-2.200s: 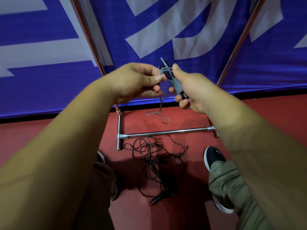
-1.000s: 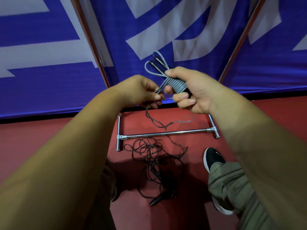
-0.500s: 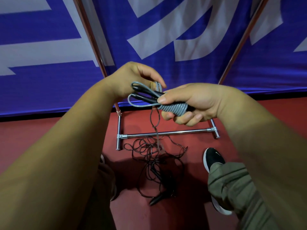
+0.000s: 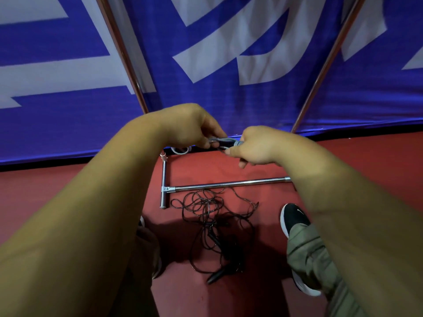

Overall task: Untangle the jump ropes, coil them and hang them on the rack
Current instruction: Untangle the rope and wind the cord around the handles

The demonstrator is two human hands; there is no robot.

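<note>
A coiled grey jump rope (image 4: 225, 141) is held between both hands above the rack's foot. My left hand (image 4: 194, 128) grips its looped end and my right hand (image 4: 254, 146) grips the wrapped end, fingers curled round it; most of the bundle is hidden by the hands. A small grey loop (image 4: 182, 151) shows below my left hand. A tangled black jump rope (image 4: 215, 223) lies on the red floor between my feet, its handles near the front. The chrome rack's base bar (image 4: 229, 184) lies across the floor, and two uprights (image 4: 121, 53) rise at left and right.
A blue banner with white shapes (image 4: 229, 53) hangs right behind the rack. My black shoes (image 4: 291, 218) and olive trouser legs stand either side of the black rope on the red floor (image 4: 45, 186).
Both hands dropped lower with the grey bundle. The loose grey tail that hung down is gone from view, and my left hand has closed on the looped end.
</note>
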